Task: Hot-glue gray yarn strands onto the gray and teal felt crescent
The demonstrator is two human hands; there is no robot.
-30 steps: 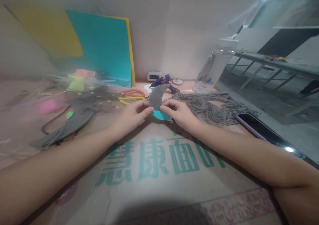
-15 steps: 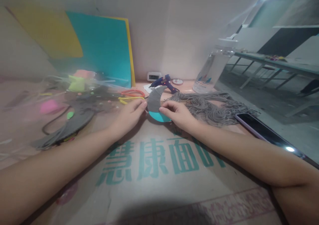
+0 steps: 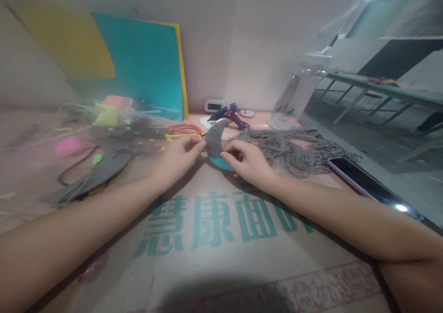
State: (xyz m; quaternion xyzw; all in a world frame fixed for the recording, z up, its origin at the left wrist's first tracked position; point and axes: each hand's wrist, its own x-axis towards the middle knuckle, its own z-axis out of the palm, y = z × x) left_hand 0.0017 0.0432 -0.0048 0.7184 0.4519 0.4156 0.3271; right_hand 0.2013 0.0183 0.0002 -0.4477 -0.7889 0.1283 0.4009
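Note:
Between my hands is a crescent shape (image 3: 215,140), its upper part covered with grey yarn and its lower end bare teal. My left hand (image 3: 183,158) pinches the crescent's left edge between thumb and fingers. On the other side, my right hand (image 3: 249,160) is closed on the inner edge, thumb near where the yarn meets the teal. A tangled heap of grey yarn (image 3: 287,149) lies just right of my right hand. Whether a strand runs from it to the crescent, I cannot tell. Scissors with orange and yellow handles (image 3: 185,128) lie behind my left hand.
Behind the crescent are a blue glue gun (image 3: 230,114), a small digital clock (image 3: 214,105) and a clear water bottle (image 3: 294,96). A phone (image 3: 367,181) lies at right. Teal and yellow sheets (image 3: 145,63) lean at the back left, near clear plastic bags (image 3: 83,119).
The crescent has turned a little, and less of its teal end shows beside my right hand. Both hands stay in nearly the same place, still on it.

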